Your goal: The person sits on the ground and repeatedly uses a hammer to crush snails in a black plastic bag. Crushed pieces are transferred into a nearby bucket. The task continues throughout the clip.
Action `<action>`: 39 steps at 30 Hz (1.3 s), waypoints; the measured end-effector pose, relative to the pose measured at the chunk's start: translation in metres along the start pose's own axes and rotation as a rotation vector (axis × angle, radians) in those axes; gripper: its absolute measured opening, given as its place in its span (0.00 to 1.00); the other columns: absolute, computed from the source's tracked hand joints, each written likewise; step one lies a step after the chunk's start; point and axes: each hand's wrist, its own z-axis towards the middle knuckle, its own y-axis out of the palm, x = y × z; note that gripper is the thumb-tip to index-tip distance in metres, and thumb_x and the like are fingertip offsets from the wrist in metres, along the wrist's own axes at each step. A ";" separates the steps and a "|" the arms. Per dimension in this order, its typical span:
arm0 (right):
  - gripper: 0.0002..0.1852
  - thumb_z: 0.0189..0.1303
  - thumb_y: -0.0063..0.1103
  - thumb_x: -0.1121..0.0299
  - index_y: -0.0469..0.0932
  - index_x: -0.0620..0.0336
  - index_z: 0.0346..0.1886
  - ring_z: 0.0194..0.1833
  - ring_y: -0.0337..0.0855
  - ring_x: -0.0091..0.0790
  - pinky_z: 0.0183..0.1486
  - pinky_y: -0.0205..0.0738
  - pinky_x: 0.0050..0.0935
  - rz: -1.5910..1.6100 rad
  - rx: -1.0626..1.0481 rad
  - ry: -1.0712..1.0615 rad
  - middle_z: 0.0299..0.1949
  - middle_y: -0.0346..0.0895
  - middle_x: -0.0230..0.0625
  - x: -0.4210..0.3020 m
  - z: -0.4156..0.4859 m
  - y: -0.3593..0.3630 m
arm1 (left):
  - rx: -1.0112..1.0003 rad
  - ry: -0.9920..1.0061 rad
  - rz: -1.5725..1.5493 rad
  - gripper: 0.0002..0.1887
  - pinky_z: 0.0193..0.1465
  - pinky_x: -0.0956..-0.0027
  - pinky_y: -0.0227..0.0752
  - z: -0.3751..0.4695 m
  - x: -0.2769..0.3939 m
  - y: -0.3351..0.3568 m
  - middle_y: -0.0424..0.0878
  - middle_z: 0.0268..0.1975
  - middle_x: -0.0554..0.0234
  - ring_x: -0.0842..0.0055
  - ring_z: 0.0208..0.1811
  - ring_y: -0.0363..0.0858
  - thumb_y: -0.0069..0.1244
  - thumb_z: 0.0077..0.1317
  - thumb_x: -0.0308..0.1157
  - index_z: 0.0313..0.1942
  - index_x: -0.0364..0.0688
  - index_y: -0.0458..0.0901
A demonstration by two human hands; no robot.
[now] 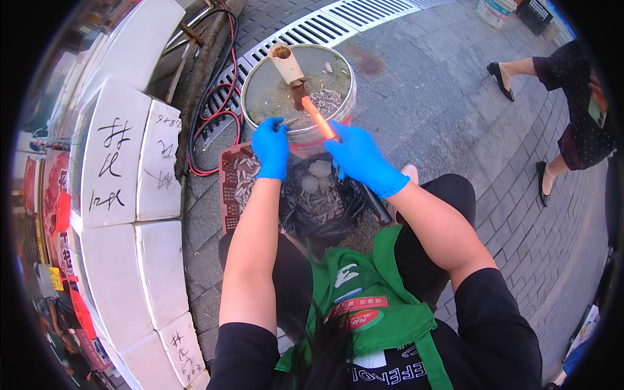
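Note:
My right hand (360, 153), in a blue glove, is closed around the orange and black handle of a hammer (316, 116), whose rusty metal head is over a round tub. A pale tube (286, 63) stands or lies beyond the hammer head; whether they touch I cannot tell. Blue-gloved too, my left hand (271, 141) pinches a narrow spiral shell (291, 121) at the near edge of the tub's wet grey top (263, 87). Broken shell bits (327, 101) lie on that surface. Nearer me, a black plastic bag (297, 214) holds more shells, beside a red plastic basket (225, 195) of them.
White foam boxes (109, 263) with handwriting are stacked at the left. Black and red hoses (192, 146) lie beside a metal drain grate (317, 29). A person (575, 107) in black flat shoes stands or walks at the right, and a white bucket (496, 12) stands farther off.

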 end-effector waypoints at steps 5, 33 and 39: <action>0.21 0.63 0.55 0.65 0.74 0.63 0.58 0.35 0.83 0.57 0.35 0.76 0.48 0.012 0.053 -0.115 0.34 0.81 0.54 -0.008 0.000 0.000 | -0.043 -0.001 -0.024 0.09 0.42 0.59 0.77 0.005 -0.005 -0.001 0.87 0.36 0.49 0.58 0.38 0.86 0.61 0.59 0.33 0.39 0.41 0.88; 0.14 0.62 0.52 0.66 0.75 0.62 0.47 0.35 0.83 0.58 0.37 0.76 0.53 -0.160 -0.045 -0.025 0.34 0.80 0.54 0.014 -0.009 0.017 | -0.094 -0.078 -0.161 0.09 0.43 0.66 0.77 0.006 -0.003 -0.008 0.88 0.38 0.51 0.67 0.39 0.87 0.60 0.61 0.27 0.41 0.35 0.86; 0.13 0.62 0.52 0.66 0.78 0.64 0.45 0.28 0.85 0.50 0.31 0.78 0.45 0.057 -0.099 0.113 0.32 0.80 0.53 0.002 -0.005 0.007 | -0.144 -0.180 -0.555 0.11 0.51 0.72 0.75 0.018 -0.011 -0.041 0.88 0.44 0.59 0.76 0.44 0.83 0.59 0.65 0.26 0.47 0.35 0.86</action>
